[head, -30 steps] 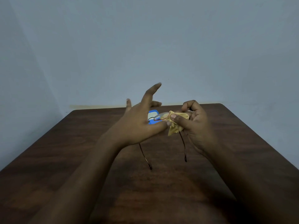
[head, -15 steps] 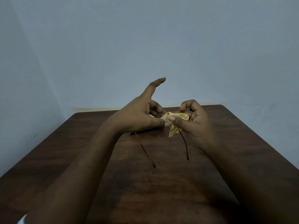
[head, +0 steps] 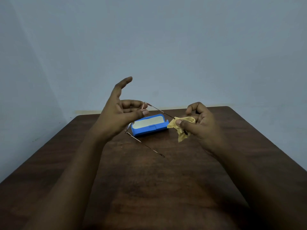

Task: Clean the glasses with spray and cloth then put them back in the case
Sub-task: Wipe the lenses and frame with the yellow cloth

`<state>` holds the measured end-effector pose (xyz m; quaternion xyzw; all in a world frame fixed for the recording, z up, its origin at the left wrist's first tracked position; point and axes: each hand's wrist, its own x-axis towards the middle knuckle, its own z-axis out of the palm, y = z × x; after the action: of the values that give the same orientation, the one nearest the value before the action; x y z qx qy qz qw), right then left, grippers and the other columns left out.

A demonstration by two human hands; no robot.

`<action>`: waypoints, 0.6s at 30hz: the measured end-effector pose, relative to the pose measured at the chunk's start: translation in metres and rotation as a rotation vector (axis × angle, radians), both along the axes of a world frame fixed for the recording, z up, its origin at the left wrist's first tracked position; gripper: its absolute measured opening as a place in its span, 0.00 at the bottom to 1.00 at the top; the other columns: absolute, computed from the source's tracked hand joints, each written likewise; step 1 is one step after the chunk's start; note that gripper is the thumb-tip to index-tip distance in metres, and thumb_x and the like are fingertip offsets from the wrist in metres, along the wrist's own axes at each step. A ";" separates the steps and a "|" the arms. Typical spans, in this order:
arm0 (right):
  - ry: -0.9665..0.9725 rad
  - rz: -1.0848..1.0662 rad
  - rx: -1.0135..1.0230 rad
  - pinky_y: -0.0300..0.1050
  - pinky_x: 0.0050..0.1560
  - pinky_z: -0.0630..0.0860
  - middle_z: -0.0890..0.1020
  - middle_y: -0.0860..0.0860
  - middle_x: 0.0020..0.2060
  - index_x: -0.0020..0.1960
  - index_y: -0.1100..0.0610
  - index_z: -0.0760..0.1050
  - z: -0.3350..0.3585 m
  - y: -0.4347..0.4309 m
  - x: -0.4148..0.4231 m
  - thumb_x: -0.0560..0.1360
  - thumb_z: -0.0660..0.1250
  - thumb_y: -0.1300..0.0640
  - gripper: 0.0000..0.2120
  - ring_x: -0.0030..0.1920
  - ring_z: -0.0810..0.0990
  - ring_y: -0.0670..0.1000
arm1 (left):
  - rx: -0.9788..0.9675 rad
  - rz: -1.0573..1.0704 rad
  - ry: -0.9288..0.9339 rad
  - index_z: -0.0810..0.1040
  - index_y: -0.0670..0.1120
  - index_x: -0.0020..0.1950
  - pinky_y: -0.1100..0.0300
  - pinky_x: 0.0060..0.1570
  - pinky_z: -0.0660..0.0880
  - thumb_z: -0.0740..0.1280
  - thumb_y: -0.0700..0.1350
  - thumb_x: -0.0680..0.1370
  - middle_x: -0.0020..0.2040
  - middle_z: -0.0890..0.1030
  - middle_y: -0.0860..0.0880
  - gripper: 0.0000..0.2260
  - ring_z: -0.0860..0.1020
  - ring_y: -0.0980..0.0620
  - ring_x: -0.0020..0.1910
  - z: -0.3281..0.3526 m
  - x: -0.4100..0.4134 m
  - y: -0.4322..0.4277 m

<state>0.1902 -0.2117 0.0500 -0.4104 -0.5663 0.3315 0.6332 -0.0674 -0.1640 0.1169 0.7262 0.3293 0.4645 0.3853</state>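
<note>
Glasses (head: 159,110) with a thin wire frame are held in the air above a dark wooden table (head: 149,188), stretched between the two hands. The front of the frame is pinched by the left hand (head: 119,113) between the thumb and the curled middle fingers, while the index finger is kept straight and pointed upward, apart from the others. One temple arm is seen running from that pinch down and to the right into a yellow cloth (head: 182,128) with a zigzag edge. The cloth is folded round the end of this arm and is clamped there by the right hand (head: 202,125), the thumb being pressed onto the cloth against the curled fingers; the dark tip of the arm is seen poking out under the thumb. The other temple arm is left free and is angled down toward the near side of the table; whether its tip touches the wood cannot be told. The lenses are mostly hidden by the left hand. A blue case (head: 149,126) is set on the table beyond the hands, seen between them, with its lid raised and a pale lining shown. The case holds nothing that can be seen. A plain pale blue wall (head: 166,39) is seen behind the table.
</note>
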 end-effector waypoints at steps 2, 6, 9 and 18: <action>0.016 0.003 -0.010 0.57 0.39 0.76 0.84 0.59 0.36 0.51 0.55 0.70 -0.002 0.001 0.000 0.74 0.76 0.66 0.15 0.35 0.81 0.58 | 0.005 0.022 -0.082 0.61 0.61 0.80 0.44 0.68 0.77 0.79 0.36 0.74 0.54 0.88 0.43 0.43 0.86 0.46 0.58 -0.008 -0.004 0.002; 0.049 -0.005 -0.037 0.52 0.40 0.77 0.84 0.55 0.34 0.51 0.54 0.71 -0.004 0.004 -0.001 0.73 0.77 0.65 0.16 0.34 0.81 0.54 | 0.026 0.070 -0.210 0.63 0.60 0.80 0.45 0.67 0.78 0.78 0.34 0.74 0.55 0.87 0.41 0.43 0.86 0.46 0.59 -0.022 -0.004 0.004; 0.129 0.028 -0.067 0.47 0.35 0.78 0.84 0.55 0.33 0.52 0.57 0.69 -0.002 0.003 -0.002 0.74 0.74 0.68 0.16 0.31 0.82 0.52 | 0.054 0.089 -0.237 0.62 0.60 0.81 0.45 0.68 0.78 0.79 0.35 0.73 0.55 0.88 0.43 0.44 0.85 0.48 0.60 -0.026 -0.002 0.004; 0.357 0.061 -0.142 0.53 0.39 0.83 0.82 0.61 0.42 0.53 0.60 0.70 0.000 0.002 -0.002 0.74 0.72 0.69 0.13 0.37 0.84 0.56 | 0.065 0.115 -0.349 0.62 0.57 0.81 0.54 0.65 0.79 0.77 0.33 0.75 0.55 0.87 0.41 0.41 0.85 0.48 0.61 -0.037 -0.004 0.015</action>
<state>0.1880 -0.2097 0.0498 -0.3714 -0.4325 0.4569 0.6828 -0.0713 -0.1492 0.0796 0.6266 0.2833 0.6150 0.3858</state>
